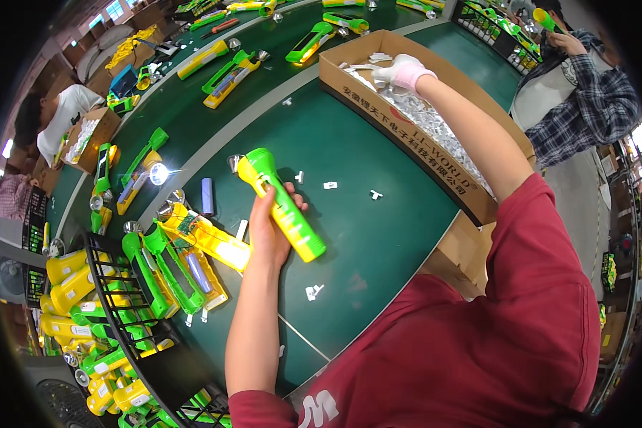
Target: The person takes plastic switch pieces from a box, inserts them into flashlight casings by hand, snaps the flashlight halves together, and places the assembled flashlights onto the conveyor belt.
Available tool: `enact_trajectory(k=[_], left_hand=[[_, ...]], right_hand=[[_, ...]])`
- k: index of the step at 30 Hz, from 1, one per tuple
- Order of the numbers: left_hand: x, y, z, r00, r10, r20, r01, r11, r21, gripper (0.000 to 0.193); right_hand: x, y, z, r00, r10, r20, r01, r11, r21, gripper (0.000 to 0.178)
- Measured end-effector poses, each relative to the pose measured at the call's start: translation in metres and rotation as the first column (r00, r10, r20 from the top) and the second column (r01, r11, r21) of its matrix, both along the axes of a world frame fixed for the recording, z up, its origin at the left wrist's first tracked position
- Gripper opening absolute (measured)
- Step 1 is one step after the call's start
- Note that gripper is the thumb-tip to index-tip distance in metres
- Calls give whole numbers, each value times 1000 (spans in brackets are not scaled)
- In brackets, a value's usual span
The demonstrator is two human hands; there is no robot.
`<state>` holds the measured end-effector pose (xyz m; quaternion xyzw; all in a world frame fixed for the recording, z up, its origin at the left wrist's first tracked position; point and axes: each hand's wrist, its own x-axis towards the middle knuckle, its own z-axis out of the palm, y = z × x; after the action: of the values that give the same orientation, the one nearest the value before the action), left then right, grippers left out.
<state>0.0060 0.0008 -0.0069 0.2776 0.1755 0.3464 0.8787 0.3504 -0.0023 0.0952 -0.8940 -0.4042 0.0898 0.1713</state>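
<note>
My left hand [265, 227] is closed around a green and yellow flashlight [282, 207], held at a slant above the green table with its head up and to the left. A silvery reflector part sticks out beside its head. My right hand [404, 73], in a white and pink glove, reaches into a long cardboard box [406, 125] at the far right. Its fingers are bent together among small white plastic pieces [435, 123]; what they pinch, if anything, is too small to make out. Several loose white pieces [330, 185] lie on the table near the flashlight.
Left of my left hand lie opened flashlight shells [175, 267] with wiring and a purple battery cell [207, 196]. A black crate [132, 321] of flashlights stands at the lower left. More flashlights [232, 78] lie along the far belt. Co-workers [581, 93] stand right and left.
</note>
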Motion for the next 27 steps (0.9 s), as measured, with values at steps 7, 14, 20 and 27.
enact_trajectory(k=[7,14,20,27], left_hand=[[1,-1,6,997,58,-53,-52,992,112,32],[1,-1,10,997,-32,-71,47,977,208,38],[1,-1,9,993,-80,-82,95,974,207,40],[2,-2,9,996,-3,-89,18,986,166,35]], right_hand=[[40,44,-32,999,-27,-17,23,977,-214,36],[2,18,-3,992,42,123,-33,997,-73,25],[-125,-26,44,844,508,171,-536,808,246,33],[-196,-30,5,582,602,-547,-437,799,414,25]])
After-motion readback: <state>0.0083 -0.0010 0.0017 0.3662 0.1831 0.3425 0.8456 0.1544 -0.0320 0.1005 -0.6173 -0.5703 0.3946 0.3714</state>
